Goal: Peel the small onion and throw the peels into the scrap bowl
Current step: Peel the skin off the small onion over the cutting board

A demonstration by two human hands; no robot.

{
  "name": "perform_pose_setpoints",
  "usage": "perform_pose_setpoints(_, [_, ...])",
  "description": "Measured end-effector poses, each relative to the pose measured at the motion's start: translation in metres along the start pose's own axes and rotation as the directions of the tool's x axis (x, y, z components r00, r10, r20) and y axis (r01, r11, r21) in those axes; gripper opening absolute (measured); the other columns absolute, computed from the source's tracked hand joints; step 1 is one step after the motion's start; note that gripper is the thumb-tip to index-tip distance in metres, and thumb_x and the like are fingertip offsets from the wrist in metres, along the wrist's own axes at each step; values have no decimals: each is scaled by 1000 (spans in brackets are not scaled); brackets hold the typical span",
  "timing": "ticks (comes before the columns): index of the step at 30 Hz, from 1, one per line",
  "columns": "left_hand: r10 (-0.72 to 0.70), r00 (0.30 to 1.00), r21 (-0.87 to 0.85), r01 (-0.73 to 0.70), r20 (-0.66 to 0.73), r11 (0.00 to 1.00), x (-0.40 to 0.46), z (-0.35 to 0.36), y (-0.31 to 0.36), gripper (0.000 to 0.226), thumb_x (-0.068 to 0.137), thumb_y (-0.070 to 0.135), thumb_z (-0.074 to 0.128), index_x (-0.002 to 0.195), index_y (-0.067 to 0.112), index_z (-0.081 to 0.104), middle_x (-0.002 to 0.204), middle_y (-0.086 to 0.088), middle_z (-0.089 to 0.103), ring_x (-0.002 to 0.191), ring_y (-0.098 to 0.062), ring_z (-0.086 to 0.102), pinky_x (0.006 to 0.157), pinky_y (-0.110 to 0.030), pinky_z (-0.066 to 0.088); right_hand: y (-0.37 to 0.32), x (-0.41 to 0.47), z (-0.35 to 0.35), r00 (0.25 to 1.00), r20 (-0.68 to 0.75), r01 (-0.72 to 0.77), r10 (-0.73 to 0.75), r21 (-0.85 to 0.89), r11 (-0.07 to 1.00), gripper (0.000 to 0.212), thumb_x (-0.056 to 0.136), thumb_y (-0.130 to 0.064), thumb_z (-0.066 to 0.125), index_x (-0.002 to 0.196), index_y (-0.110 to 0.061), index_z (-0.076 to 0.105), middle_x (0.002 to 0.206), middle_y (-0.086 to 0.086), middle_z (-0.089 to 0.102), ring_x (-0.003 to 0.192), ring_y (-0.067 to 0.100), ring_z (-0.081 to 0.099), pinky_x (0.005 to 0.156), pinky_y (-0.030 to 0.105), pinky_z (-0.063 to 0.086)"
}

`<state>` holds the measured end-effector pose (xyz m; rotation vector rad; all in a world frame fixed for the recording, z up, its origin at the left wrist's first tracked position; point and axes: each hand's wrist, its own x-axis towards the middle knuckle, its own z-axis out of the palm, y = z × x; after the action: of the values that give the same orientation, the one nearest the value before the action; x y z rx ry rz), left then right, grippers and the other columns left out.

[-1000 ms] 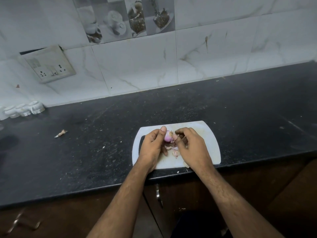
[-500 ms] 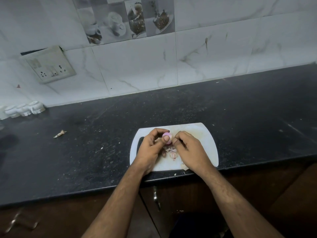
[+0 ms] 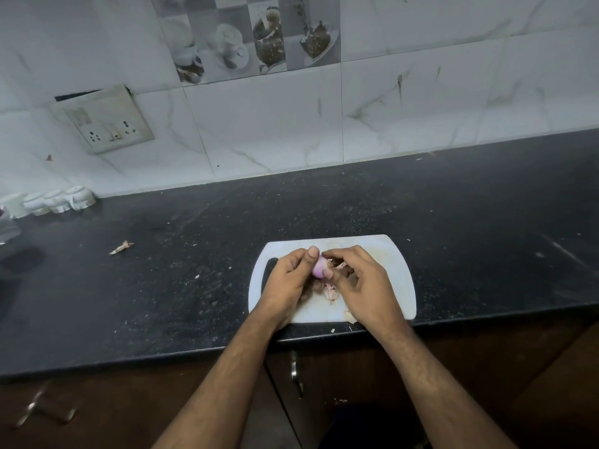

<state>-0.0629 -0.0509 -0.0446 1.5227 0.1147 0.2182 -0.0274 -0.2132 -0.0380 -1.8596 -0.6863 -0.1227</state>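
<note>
both hands, left hand [image 3: 289, 277] and right hand [image 3: 365, 285], pinch a small onion [image 3: 319, 268] above the white cutting board [image 3: 393, 275].

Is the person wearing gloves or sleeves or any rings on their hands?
No. The left hand and right hand are bare, with no gloves, rings, watch or bracelet showing. Both forearms are uncovered as far as the picture shows, so no sleeves. The fingernails look short.

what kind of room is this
Most likely a home kitchen: a dark stone countertop runs along a tiled wall with food-print tiles, and a white cutting board sits at its edge under hands peeling a small onion.
</note>
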Motion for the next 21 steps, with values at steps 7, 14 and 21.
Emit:
perform_pose_setpoints(7, [7, 998, 81, -11, 60, 997, -3, 2, 3, 52, 98, 54, 56, 89, 4, 65, 66, -3, 63, 52, -8, 47, 47, -17, 35, 1, -5, 4, 993, -109, 43, -49, -50, 998, 12, 92, -16, 74, 86, -24, 68, 87, -15, 64, 83, 5, 61, 69, 10, 44])
perform_pose_setpoints(14, [12, 990, 35, -17, 142, 999, -7, 2, 7, 29, 99, 41, 60, 83, 20, 72, 76, 0, 66, 60, -9, 46, 51, -20, 35, 4, -4, 4, 993, -77, 72, -84, -142, 987, 18, 98, -15, 62, 88, -29, 56, 88, -16, 61, 83, 7, 61, 69, 40, 55])
perform_pose_setpoints(21, [13, 993, 21, -15, 113, 1000, -4, 0, 4, 37, 104, 39, 56, 88, 10, 73, 73, -6, 58, 58, -9, 44, 49, -19, 34, 2, -1, 4, 997, -19, 66, -69, -140, 988, 10, 103, -29, 54, 94, -31, 57, 91, -17, 63, 84, 6, 62, 71, 36, 54])
